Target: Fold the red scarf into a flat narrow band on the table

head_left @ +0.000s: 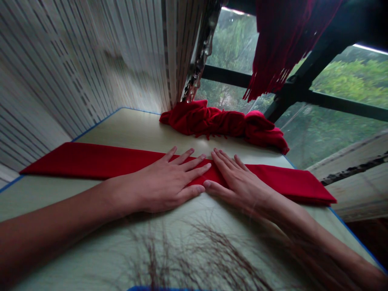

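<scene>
A red cloth (91,159), folded into a long flat strip, lies across the table from its left edge to its right edge. It resembles a scarf, though no fringe shows on it. My left hand (165,182) rests palm down on the middle of the strip, fingers spread. Beside it, my right hand (236,178) also lies flat on the cloth, its fingers stretched out. The two thumbs nearly meet at the near edge of the strip. Part of the cloth's middle is hidden under both hands.
Behind the strip, a crumpled red fringed scarf (218,119) lies along the far side of the pale, blue-edged table (127,125). Another red fringed scarf (281,44) hangs before the window (348,81). A striped curtain (91,52) borders the left. Strands of hair (206,254) cross the foreground.
</scene>
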`<state>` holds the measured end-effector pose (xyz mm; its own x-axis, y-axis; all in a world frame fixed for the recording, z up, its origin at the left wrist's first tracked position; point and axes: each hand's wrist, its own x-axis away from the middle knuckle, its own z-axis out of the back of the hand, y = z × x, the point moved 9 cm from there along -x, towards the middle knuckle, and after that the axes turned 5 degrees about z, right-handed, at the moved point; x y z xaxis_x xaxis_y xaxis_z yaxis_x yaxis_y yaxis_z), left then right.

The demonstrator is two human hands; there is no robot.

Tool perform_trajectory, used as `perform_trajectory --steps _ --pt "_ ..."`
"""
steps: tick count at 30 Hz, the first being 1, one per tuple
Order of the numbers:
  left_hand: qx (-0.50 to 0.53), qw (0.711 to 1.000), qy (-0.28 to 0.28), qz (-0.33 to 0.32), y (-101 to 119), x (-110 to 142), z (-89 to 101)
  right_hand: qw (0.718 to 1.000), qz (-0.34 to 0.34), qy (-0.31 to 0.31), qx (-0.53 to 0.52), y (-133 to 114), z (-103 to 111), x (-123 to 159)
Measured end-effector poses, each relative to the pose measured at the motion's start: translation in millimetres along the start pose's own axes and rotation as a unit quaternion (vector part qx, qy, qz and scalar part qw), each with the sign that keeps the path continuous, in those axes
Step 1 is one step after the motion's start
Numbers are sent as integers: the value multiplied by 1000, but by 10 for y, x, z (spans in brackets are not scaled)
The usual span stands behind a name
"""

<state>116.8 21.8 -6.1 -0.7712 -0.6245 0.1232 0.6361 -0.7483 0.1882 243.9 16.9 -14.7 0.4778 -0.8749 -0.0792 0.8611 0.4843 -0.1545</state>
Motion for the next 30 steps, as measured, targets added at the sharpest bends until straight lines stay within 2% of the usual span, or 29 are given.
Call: perform_trajectory --steps 10,19,22,26,30 --pt "-7 1000 12 16 -49 17 14 1000 23 0 -6 -39 75 -6" --pt "-15 998 -10 55 -113 14 6 1000 9 -10 0 30 68 16" --pt "-16 998 -3 61 -134 19 35 1000 1 3 5 53 112 28" --pt "-22 997 2 76 -195 14 54 1000 -2 -18 6 62 74 32" --pt "-23 997 6 79 -211 14 71 1000 4 4 5 43 108 27"
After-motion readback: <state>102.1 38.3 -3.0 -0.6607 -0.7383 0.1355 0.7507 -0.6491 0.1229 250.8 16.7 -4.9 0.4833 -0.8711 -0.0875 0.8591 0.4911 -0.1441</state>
